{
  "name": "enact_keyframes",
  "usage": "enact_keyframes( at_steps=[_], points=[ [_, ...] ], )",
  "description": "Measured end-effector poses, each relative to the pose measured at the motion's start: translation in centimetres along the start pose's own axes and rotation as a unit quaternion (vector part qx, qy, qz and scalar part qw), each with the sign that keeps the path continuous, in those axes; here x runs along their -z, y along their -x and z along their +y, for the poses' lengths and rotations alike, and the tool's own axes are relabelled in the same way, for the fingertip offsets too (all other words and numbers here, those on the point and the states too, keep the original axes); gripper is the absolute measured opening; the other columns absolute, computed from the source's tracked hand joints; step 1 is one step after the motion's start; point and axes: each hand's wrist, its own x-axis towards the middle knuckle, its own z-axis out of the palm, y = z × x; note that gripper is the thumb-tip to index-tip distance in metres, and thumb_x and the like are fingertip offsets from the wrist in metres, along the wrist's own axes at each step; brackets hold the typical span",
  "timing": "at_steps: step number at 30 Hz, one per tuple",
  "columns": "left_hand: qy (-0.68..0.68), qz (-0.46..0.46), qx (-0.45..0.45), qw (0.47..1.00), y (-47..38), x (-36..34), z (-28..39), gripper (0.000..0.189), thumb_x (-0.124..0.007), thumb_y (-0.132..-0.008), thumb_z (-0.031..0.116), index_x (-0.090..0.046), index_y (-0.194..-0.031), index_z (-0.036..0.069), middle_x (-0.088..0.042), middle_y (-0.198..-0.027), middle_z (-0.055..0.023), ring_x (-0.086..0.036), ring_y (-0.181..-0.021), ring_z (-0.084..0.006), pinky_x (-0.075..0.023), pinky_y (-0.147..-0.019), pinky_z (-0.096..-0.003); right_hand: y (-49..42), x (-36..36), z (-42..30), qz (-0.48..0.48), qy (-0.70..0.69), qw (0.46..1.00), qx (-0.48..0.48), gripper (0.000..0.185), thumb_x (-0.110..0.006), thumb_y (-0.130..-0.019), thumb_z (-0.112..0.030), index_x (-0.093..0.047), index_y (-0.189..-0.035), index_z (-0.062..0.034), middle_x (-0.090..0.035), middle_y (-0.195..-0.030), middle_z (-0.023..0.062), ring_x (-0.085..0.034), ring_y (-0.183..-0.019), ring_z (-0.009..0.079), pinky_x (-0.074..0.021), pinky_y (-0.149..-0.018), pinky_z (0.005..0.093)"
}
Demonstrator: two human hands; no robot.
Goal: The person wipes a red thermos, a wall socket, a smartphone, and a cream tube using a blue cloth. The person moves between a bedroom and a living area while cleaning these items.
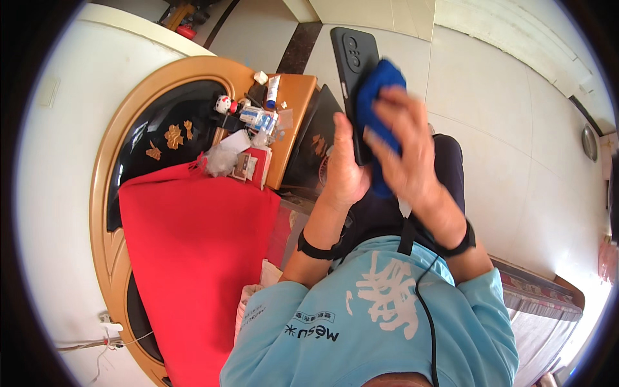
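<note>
My left hand (347,169) grips the lower end of a smartphone (358,53) in a dark case, thumb along its side edge. The phone stands on end, tilted, with the camera bump of its back towards me. A blue cloth (379,111) lies against the phone's right side and covers part of it. My right hand (406,140), blurred, holds the cloth with bent fingers. Both wrists wear black bands. Beneath the hands are my dark trousers (449,157).
To the left, a wooden nightstand (300,96) carries a tube (273,91), small boxes, plastic bags and a red booklet (259,167). Red fabric (198,261) lies by the curved headboard (104,208). A black cable (425,309) runs down my shirt. Pale floor tiles (483,96) stretch to the right.
</note>
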Motion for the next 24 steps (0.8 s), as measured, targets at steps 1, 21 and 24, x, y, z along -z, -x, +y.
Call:
enact_keyframes(
  at_steps=[1, 21, 24],
  points=[
    [0.034, 0.003, 0.067, 0.997, -0.4, 0.5, 0.6, 0.078, -0.033, -0.098, 0.067, -0.047, -0.138, 0.001, -0.059, -0.129, -0.0109, -0.059, -0.115, -0.0211, -0.0465, -0.101, -0.0335, 1.0, 0.1, -1.0, 0.0, -0.004, 0.998, 0.061, 0.037, -0.072, -0.076, -0.005, -0.062, -0.111, 0.0021, -0.054, -0.123, 0.0203, -0.054, -0.112, 0.0379, -0.0443, -0.098, 0.043],
    [-0.018, -0.062, 0.014, 0.998, 0.7, -0.3, 0.1, 0.06, -0.04, -0.102, 0.05, -0.038, -0.147, 0.01, -0.046, -0.145, -0.0077, -0.046, -0.132, -0.0216, -0.0402, -0.108, -0.04, -0.2, 0.5, 3.5, 0.07, 0.085, 0.994, 0.014, 0.033, -0.072, -0.073, 0.003, -0.062, -0.104, 0.0028, -0.057, -0.129, 0.0198, -0.053, -0.119, 0.0414, -0.0462, -0.098, 0.043],
    [-0.011, -0.092, 0.008, 0.996, 0.6, -0.4, 0.3, 0.063, -0.042, -0.102, 0.049, -0.035, -0.149, 0.007, -0.044, -0.147, -0.0116, -0.042, -0.136, -0.0255, -0.0405, -0.108, -0.041, -1.8, 0.8, 5.3, 0.172, -0.033, 0.98, -0.098, 0.024, -0.07, -0.084, -0.005, -0.066, -0.107, 0.0015, -0.066, -0.111, 0.0156, -0.062, -0.1, 0.0251, -0.0489, -0.089, 0.0338]
  ],
)
